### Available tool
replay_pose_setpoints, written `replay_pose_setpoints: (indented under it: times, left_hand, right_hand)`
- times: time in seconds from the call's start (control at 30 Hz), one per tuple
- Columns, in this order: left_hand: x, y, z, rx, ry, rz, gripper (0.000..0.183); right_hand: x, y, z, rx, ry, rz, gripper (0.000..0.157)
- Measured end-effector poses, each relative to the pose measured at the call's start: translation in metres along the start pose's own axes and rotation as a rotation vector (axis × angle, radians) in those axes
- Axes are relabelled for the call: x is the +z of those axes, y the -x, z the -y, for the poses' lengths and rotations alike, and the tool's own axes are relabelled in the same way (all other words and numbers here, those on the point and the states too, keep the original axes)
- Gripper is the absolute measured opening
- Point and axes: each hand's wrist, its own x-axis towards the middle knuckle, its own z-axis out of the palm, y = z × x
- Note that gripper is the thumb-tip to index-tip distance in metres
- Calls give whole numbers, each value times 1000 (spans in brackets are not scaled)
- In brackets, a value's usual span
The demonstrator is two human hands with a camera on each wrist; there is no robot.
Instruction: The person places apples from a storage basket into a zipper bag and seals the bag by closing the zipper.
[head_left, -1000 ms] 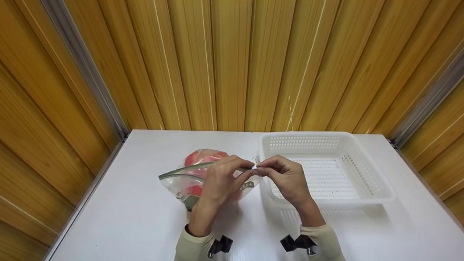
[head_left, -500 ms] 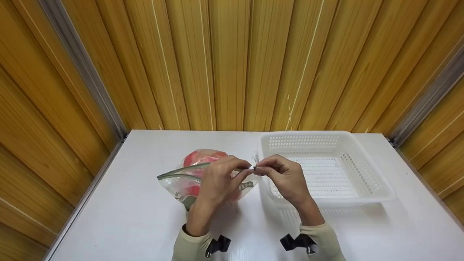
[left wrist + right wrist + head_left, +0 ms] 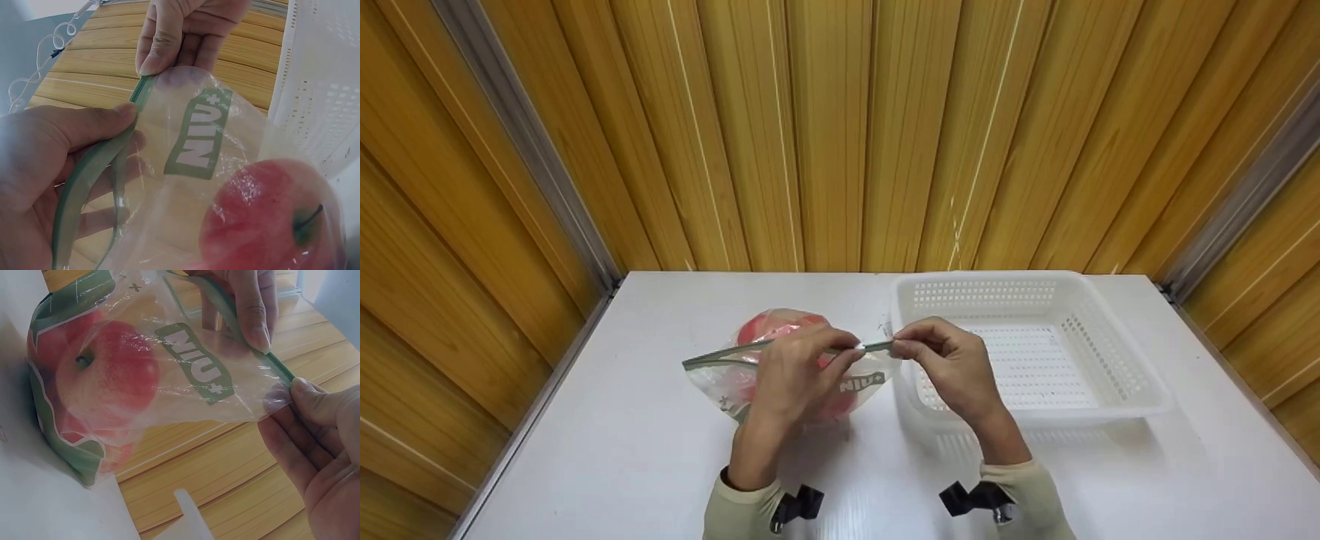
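Note:
A clear zip bag [image 3: 712, 382] with a green zip strip and a green printed label stands on the white table. Several red apples [image 3: 107, 371] show through its plastic. My left hand [image 3: 795, 367] pinches the green zip strip [image 3: 84, 163] between thumb and fingers, partway along the bag's mouth. At the strip's right-hand corner, my right hand [image 3: 952, 364] pinches the end between thumb and forefinger. A short stretch of strip between the two hands lies pressed together. Left of my left hand, the two edges of the mouth stand apart.
A white perforated plastic basket [image 3: 1110, 352] stands on the table [image 3: 607, 450] just right of the bag, partly behind my right hand. Yellow wood-look panels [image 3: 840, 135] rise along the table's back and sides.
My left hand has slid left along the zip strip, away from my right hand, uncovering more strip and label. The right hand stays at the bag's corner.

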Motion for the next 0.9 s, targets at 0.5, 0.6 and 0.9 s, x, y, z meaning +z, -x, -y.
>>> replay_pose_setpoints:
  times: [0.5, 0.6, 0.9]
  left_hand:
    - [-16, 7, 13, -7, -68, -49, 18]
    - [-17, 7, 14, -7, -72, -58, 17]
    - [-17, 7, 13, 2, -61, -61, 17]
  right_hand:
    - [-5, 0, -5, 14, -9, -35, 9]
    - [-4, 1, -6, 17, -16, -24, 10]
    - [-4, 1, -5, 15, 2, 28, 11]
